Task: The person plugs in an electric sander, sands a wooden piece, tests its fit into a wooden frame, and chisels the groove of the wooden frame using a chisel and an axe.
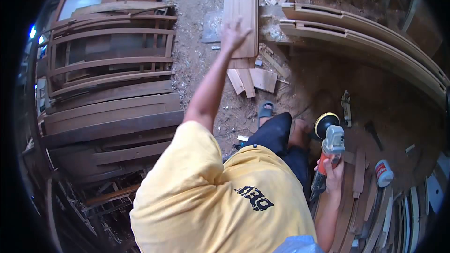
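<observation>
My left hand (234,35) is stretched out with its fingers spread, over a stack of flat wooden boards (241,7); whether it touches the top board I cannot tell. In my right hand (333,173), lower and to the right, is an angle grinder (333,143) with an orange and grey body. A round black pad (326,124) with a yellow edge is fitted at its head, tilted up and apart from any wood. My fingers are wrapped around the grinder's body.
Long grooved wooden pieces (356,35) extend along the upper right. Wood offcuts (263,79) lie below the boards. Wooden frames (112,61) are stacked at left. On the right are a white bottle (384,173), a metal tool (346,107) and several wooden strips (359,173).
</observation>
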`<state>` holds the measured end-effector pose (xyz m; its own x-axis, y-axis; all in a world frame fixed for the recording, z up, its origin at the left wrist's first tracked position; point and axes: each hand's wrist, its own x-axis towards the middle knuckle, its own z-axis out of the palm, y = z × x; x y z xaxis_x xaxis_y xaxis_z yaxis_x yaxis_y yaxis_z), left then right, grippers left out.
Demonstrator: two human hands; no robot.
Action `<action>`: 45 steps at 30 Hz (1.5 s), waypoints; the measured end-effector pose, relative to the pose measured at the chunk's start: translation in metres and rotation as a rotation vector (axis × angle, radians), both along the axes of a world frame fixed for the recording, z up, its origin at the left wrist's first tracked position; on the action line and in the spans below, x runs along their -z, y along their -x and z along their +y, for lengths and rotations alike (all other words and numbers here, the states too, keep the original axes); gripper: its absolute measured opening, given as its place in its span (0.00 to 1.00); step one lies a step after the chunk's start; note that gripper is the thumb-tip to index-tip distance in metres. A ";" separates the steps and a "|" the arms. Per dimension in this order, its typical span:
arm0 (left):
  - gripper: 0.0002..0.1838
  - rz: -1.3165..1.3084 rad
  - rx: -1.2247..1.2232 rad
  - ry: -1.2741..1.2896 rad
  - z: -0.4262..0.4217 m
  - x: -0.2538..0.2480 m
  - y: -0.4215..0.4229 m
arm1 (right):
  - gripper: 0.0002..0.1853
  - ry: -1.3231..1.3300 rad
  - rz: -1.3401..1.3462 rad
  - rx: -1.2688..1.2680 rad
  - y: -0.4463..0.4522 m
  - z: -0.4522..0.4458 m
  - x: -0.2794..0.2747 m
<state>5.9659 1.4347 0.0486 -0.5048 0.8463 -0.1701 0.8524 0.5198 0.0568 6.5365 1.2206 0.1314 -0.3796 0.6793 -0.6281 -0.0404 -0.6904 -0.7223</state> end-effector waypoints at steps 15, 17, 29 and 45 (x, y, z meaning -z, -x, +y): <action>0.60 -0.213 -0.234 0.005 0.014 0.050 0.027 | 0.29 0.021 -0.771 0.640 0.101 -0.159 -0.168; 0.59 -0.227 -0.202 -0.047 0.016 0.054 0.029 | 0.31 0.101 -0.566 0.849 0.139 -0.188 -0.169; 0.50 0.046 0.709 -0.281 0.048 0.065 0.084 | 0.32 0.143 -0.247 0.602 0.294 -0.166 -0.050; 0.44 -0.121 0.805 -0.140 0.052 0.026 0.092 | 0.32 -0.258 -0.684 0.008 0.423 -0.022 -0.018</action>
<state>5.8737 1.4872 0.0224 0.2798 0.9587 -0.0509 0.9450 -0.2657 0.1910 6.1132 1.1987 0.1498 0.0461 0.8389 -0.5424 0.4742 -0.4962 -0.7272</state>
